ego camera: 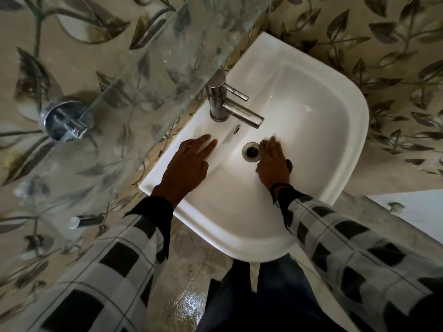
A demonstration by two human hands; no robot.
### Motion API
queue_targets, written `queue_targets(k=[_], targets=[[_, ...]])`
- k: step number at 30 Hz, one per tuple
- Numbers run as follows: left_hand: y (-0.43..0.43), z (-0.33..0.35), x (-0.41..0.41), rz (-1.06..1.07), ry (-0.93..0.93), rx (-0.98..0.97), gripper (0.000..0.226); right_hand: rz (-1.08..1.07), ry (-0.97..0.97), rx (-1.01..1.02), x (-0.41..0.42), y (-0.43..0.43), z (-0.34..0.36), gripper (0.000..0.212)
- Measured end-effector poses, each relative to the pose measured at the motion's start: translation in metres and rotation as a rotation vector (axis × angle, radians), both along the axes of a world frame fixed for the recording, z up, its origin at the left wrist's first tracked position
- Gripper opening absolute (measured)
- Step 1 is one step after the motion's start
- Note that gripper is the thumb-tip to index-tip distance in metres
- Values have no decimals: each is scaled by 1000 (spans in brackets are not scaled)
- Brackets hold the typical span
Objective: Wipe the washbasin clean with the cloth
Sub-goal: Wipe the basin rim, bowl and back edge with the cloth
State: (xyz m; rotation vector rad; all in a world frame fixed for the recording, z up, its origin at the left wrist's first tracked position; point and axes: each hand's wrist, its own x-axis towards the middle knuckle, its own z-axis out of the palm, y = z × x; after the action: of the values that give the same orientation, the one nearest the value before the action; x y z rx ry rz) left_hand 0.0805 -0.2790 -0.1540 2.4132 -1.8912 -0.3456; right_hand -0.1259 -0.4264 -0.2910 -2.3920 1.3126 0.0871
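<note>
A white washbasin (330, 121) hangs on the wall below me. In its bowl, my right hand (273, 164) presses a small grey cloth (263, 144) against the bottom, right beside the round metal drain (251, 152). Most of the cloth is hidden under the fingers. My left hand (189, 161) lies flat with straight fingers on the basin's back ledge, left of the steel tap (230, 104). Both arms wear checked sleeves.
A glass shelf (148, 75) on a chrome bracket (64, 121) juts over the basin's back left. Leaf-patterned tiles cover the wall. The overflow hole (237, 128) sits under the spout. The floor below looks wet and shiny.
</note>
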Motion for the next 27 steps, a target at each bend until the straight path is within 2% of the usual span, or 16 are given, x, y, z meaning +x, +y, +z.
queue_targets(k=[2,4,8,11,14,16,19,22,25,27], targets=[[0,1,-1,5,8,8,64,-66,0,34,14,-10,3,83],[-1,1,-2,10,14,-5,65,-50,-33,99,37,-14,9,71],[-2,0,-2,15,5,-17,65,138,-106,66,52,9,2,65],[-2,0,-2,24,0,0,65,336,-147,53,25,34,5,60],[-1,-1,-1,19,9,18,64,438,-131,-78,-11,37,5,57],[-1,0,0,21,24,22,66,389,-22,-152,-32,26,2,61],[-1,1,1,11,32,22,68,189,113,-201,-40,-15,2,63],[-1,2,0,15,34,-9,67,71,126,-178,-19,-65,14,66],[0,2,-2,16,21,-28,66,46,116,-81,0,-80,18,67],[0,2,-3,14,23,-38,65,151,126,-20,3,-60,16,69]])
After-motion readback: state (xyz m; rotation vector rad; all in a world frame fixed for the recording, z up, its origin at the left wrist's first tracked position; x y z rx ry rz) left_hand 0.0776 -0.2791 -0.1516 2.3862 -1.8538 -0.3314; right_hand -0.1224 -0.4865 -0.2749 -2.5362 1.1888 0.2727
